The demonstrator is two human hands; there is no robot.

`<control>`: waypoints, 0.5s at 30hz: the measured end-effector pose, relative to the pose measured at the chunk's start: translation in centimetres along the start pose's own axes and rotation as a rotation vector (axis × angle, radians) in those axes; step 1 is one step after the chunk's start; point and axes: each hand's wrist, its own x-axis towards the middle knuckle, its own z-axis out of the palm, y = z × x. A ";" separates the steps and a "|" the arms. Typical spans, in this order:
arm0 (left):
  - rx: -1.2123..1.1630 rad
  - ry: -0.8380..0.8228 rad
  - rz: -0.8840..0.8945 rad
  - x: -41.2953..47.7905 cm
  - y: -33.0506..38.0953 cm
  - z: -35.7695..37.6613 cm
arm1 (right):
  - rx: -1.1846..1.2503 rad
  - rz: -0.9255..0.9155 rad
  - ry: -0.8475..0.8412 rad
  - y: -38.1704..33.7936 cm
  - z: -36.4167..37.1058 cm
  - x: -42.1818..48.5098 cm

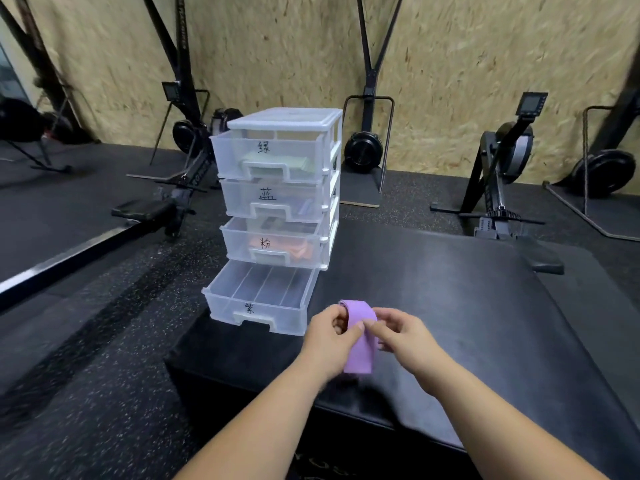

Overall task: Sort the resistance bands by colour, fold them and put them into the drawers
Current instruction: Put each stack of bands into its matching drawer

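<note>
A purple resistance band (360,341) hangs folded between my two hands above the black padded platform (485,306). My left hand (329,344) pinches its upper part and my right hand (401,337) pinches it from the right. Just to the left stands a clear plastic drawer unit (277,202) with four labelled drawers. The bottom drawer (258,299) is pulled out and holds nothing I can see. The top drawer (270,155) holds green bands, and the third drawer (273,244) holds orange-pink bands. What lies in the second drawer (277,199) is unclear.
The platform's near-left corner (180,358) drops to the speckled rubber floor (86,375). Rowing machines (502,174) and other black gym gear stand along the chipboard wall behind. A long rail (69,251) runs across the floor at left.
</note>
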 end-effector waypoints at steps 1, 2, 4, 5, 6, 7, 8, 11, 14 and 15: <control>-0.043 0.030 -0.012 -0.1 0.2 -0.7 | -0.005 0.006 -0.032 -0.4 0.7 0.1; -0.074 0.063 -0.021 -0.1 0.3 -1.5 | -0.013 0.001 -0.050 -0.7 1.4 0.2; -0.121 0.114 -0.022 -0.1 0.4 -3.1 | -0.045 -0.031 -0.051 -1.4 2.8 0.8; -0.142 0.133 -0.024 -0.1 0.4 -3.9 | -0.069 -0.051 -0.047 -1.9 3.6 1.3; -0.160 0.148 -0.030 0.0 0.3 -4.7 | -0.099 -0.072 -0.048 -2.4 4.4 1.8; -0.174 0.164 -0.035 0.1 0.2 -5.5 | -0.124 -0.087 -0.056 -3.1 5.2 2.3; -0.182 0.181 -0.042 0.1 0.0 -6.4 | -0.163 -0.100 -0.068 -3.7 6.0 3.0; -0.130 0.246 -0.081 0.4 -1.4 -9.0 | -0.376 -0.129 -0.082 -5.7 8.1 6.1; 0.008 0.349 -0.133 0.6 -3.4 -11.7 | -0.603 -0.165 -0.098 -7.8 10.3 10.0; 0.052 0.377 -0.159 0.7 -4.1 -12.5 | -0.684 -0.178 -0.117 -8.4 11.1 11.3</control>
